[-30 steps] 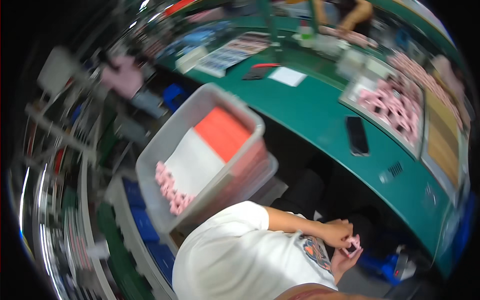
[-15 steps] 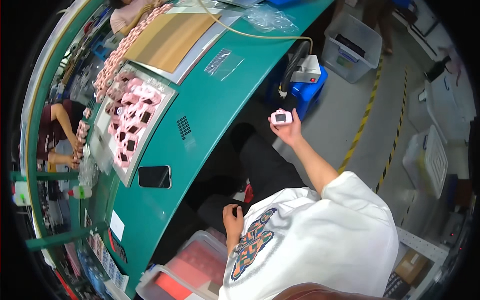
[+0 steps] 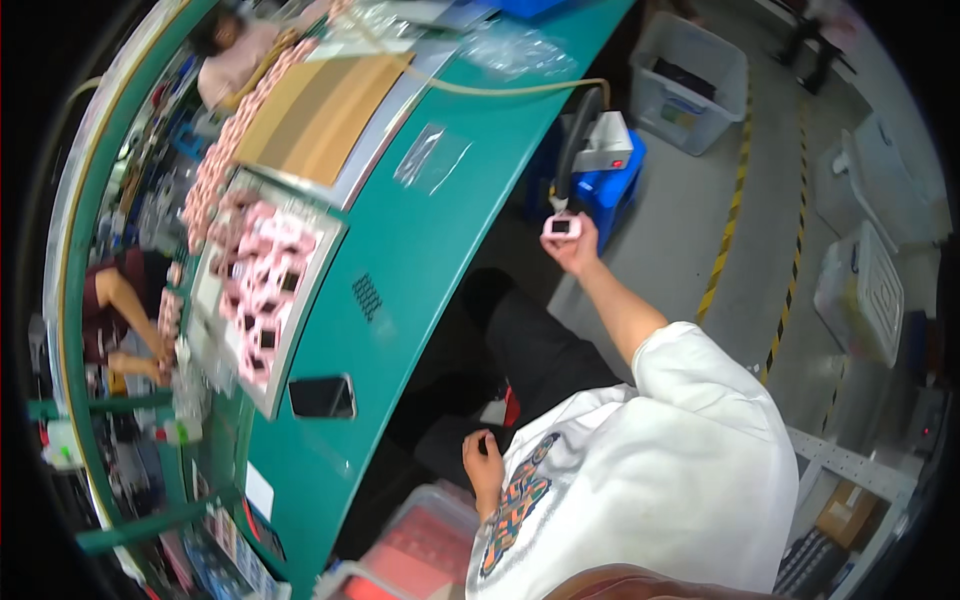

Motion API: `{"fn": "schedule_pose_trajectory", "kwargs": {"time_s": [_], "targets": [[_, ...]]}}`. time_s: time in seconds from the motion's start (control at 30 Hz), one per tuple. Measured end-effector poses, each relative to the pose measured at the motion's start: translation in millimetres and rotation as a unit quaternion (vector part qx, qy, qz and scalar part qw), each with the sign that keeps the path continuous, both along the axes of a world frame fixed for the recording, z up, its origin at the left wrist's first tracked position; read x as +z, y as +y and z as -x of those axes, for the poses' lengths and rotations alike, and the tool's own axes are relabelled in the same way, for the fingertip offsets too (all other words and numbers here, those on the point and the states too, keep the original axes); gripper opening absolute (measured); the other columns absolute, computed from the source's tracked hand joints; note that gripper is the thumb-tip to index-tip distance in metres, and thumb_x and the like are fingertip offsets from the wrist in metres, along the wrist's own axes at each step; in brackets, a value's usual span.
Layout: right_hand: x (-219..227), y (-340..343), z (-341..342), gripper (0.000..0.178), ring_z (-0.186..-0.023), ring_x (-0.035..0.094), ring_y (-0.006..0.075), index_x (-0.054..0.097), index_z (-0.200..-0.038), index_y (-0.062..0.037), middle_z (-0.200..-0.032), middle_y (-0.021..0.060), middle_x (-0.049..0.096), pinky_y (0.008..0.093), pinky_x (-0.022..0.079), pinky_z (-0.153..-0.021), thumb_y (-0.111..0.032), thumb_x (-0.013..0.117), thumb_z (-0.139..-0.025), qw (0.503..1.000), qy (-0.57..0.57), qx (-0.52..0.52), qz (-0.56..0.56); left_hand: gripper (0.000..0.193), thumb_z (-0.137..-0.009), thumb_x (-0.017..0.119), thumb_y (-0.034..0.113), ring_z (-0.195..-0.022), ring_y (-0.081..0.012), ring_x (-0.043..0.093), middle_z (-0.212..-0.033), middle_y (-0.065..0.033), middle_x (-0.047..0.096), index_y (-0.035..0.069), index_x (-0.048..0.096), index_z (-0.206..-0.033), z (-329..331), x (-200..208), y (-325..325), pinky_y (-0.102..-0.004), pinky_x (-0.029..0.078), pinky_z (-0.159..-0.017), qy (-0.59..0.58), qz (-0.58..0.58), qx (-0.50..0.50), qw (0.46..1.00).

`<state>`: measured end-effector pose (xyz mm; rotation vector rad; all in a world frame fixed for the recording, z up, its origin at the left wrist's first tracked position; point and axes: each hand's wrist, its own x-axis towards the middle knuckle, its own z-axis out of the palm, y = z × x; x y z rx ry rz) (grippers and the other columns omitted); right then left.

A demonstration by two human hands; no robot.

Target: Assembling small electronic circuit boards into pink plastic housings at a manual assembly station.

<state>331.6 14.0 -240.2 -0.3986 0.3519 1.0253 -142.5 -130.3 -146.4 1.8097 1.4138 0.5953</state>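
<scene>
My right hand (image 3: 575,249) reaches out past the bench edge, closed round a small pink toy camera (image 3: 562,227) with a dark screen facing up. The toy camera's far edge is right at the tip of a black flexible hose (image 3: 568,160); I cannot tell whether they touch. My left hand (image 3: 484,464) rests near my lap, fingers loosely curled in, nothing visible in it. To the left, a tray (image 3: 325,262) on the bench holds a pile of similar pink toy cameras (image 3: 268,290).
The green bench (image 3: 400,300) carries a phone (image 3: 322,397), a small dark patterned sheet (image 3: 367,298), a clear bag (image 3: 432,158) and cardboard (image 3: 322,110). The hose's box (image 3: 606,145) sits on a blue stool (image 3: 625,185). Bins stand on the floor; two people sit across the bench.
My right hand has brought the toy camera nearer to the hose tip. The whole view has shifted slightly. My left hand stays by my lap.
</scene>
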Motion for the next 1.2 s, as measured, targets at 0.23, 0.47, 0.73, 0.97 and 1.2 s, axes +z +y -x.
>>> {"fn": "schedule_pose_trajectory", "kwargs": {"time_s": [0.23, 0.47, 0.73, 0.97, 1.2], "targets": [[-6, 10, 14, 0.032, -0.102, 0.062, 0.0327, 0.068, -0.111, -0.0156, -0.113, 0.0115, 0.067, 0.0525, 0.051, -0.089, -0.038, 0.061, -0.09, 1.0, 0.013, 0.008, 0.014, 0.014, -0.091, 0.062, 0.014, -0.09, -0.0316, 0.062, -0.096, -0.0124, 0.067, 0.003, 0.068, -0.097, 11, -16, -8, -0.0382, 0.048, -0.084, 0.038, -0.017, -0.002, 0.999], [-8, 5, 26, 0.034, -0.102, 0.062, 0.0307, 0.067, -0.114, -0.0145, -0.114, 0.0115, 0.067, 0.0516, 0.051, -0.089, -0.038, 0.058, -0.092, 0.998, 0.032, 0.011, 0.044, 0.014, -0.091, 0.062, 0.015, -0.089, -0.0318, 0.062, -0.093, -0.011, 0.069, 0.004, 0.069, -0.094, 20, -19, -15, -0.0386, 0.048, -0.085, 0.087, -0.037, 0.008, 0.995], [-9, 4, 34, 0.034, -0.098, 0.064, 0.0315, 0.068, -0.111, -0.015, -0.112, 0.0111, 0.069, 0.05, 0.052, -0.087, -0.041, 0.061, -0.091, 0.995, 0.013, 0.098, 0.025, 0.016, -0.091, 0.062, 0.016, -0.09, -0.0319, 0.063, -0.096, -0.0113, 0.07, 0.004, 0.071, -0.095, 16, -18, -20, -0.0388, 0.049, -0.085, 0.077, -0.03, 0.036, 0.996], [29, -96, 118, 0.039, -0.105, 0.068, 0.0323, 0.065, -0.121, -0.0122, -0.116, 0.0157, 0.068, 0.0459, 0.056, -0.083, -0.044, 0.057, -0.099, 0.905, -0.12, 0.404, -0.052, 0.029, -0.103, 0.056, 0.021, -0.098, -0.0213, 0.067, -0.112, -0.0154, 0.071, -0.001, 0.063, -0.121, -6, 36, -28, -0.0305, 0.054, -0.084, -0.213, 0.214, 0.109, 0.947], [173, -151, 259, 0.035, -0.106, 0.061, 0.0194, 0.062, -0.131, -0.002, -0.123, 0.0112, 0.065, 0.0311, 0.05, -0.091, -0.02, 0.053, -0.103, 0.716, -0.496, 0.477, -0.122, 0.04, -0.106, 0.054, 0.023, -0.11, -0.0265, 0.066, -0.125, -0.0189, 0.063, -0.003, 0.05, -0.137, -25, 59, -34, -0.0332, 0.056, -0.09, -0.426, 0.32, 0.064, 0.844]]}}
